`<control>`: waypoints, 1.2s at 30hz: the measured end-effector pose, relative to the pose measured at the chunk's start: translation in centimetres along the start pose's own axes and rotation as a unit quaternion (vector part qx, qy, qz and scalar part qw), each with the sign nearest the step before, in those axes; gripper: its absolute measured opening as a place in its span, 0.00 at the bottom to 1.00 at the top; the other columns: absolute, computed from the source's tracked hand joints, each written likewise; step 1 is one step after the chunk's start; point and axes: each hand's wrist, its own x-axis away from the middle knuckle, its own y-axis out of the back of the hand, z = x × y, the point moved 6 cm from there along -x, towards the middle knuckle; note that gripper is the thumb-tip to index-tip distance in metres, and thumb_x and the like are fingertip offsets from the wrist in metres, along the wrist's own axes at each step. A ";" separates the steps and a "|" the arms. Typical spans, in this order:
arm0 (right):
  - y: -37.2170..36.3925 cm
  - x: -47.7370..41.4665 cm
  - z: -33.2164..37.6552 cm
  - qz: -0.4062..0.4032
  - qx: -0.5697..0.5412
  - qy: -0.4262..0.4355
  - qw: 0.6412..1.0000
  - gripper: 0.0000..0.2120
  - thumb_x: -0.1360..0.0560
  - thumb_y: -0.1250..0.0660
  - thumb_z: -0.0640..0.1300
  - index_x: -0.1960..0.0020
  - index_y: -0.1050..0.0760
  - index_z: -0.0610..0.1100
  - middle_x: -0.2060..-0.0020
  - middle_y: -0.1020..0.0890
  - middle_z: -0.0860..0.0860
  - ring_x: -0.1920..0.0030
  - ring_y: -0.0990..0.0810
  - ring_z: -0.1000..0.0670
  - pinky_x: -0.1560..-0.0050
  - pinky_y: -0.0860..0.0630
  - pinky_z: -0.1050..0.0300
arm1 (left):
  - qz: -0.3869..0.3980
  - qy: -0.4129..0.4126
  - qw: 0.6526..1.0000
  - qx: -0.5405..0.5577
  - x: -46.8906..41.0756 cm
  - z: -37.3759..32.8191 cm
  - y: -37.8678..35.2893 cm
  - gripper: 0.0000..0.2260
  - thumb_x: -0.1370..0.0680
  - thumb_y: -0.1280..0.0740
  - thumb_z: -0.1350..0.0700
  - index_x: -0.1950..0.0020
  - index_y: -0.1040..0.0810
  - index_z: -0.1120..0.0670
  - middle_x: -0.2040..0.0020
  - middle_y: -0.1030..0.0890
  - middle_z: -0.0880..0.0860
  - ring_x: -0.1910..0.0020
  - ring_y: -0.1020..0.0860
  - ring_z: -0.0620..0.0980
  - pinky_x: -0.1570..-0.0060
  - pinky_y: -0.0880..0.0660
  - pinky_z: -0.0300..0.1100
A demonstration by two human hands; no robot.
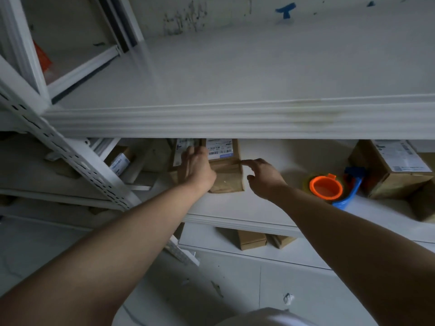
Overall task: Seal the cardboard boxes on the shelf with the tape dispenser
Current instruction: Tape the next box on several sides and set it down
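A small cardboard box (227, 171) with a white shipping label stands on the middle shelf (235, 208), partly under the upper shelf's front edge. My left hand (196, 167) lies flat on its top left side, fingers straight. My right hand (263, 176) hovers just right of the box, its forefinger touching the right flap edge, holding nothing. The tape dispenser (334, 188), orange roll core with a blue handle, lies on the same shelf to the right, apart from both hands. A larger labelled box (390, 170) sits at the far right.
The upper shelf's thick white front edge (235, 121) overhangs the boxes. A perforated white upright (77, 161) slants at left, with another labelled box (118, 161) behind it. Two small cardboard boxes (251, 240) sit on the shelf below. The floor is pale tile.
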 end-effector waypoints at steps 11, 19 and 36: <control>1.4 0.9 -1.1 -0.026 -0.285 -0.106 0.952 0.21 0.25 0.44 0.29 0.36 0.28 0.45 0.50 0.17 0.48 0.54 0.17 0.50 0.61 0.24 0.63 | 0.063 0.047 0.985 0.153 -0.6 -0.1 -1.1 0.17 0.26 0.30 0.56 0.38 0.27 0.54 0.40 0.24 0.55 0.42 0.24 0.56 0.43 0.24 0.49; 4.2 5.0 -5.6 0.017 -0.283 -0.178 0.942 0.27 0.21 0.36 0.42 0.25 0.41 0.41 0.62 0.15 0.44 0.63 0.15 0.47 0.57 0.19 0.56 | 0.160 0.060 0.952 0.255 3.7 -4.0 -2.6 0.16 0.24 0.31 0.61 0.37 0.27 0.58 0.44 0.22 0.55 0.47 0.24 0.51 0.46 0.28 0.43; 2.7 8.1 -8.3 0.079 -0.242 -0.183 0.950 0.25 0.25 0.30 0.52 0.32 0.32 0.48 0.51 0.24 0.49 0.57 0.25 0.52 0.59 0.28 0.60 | 0.177 -0.040 0.978 0.100 8.0 -8.7 -2.4 0.31 0.27 0.35 0.34 0.31 0.30 0.51 0.35 0.28 0.52 0.37 0.28 0.53 0.38 0.29 0.48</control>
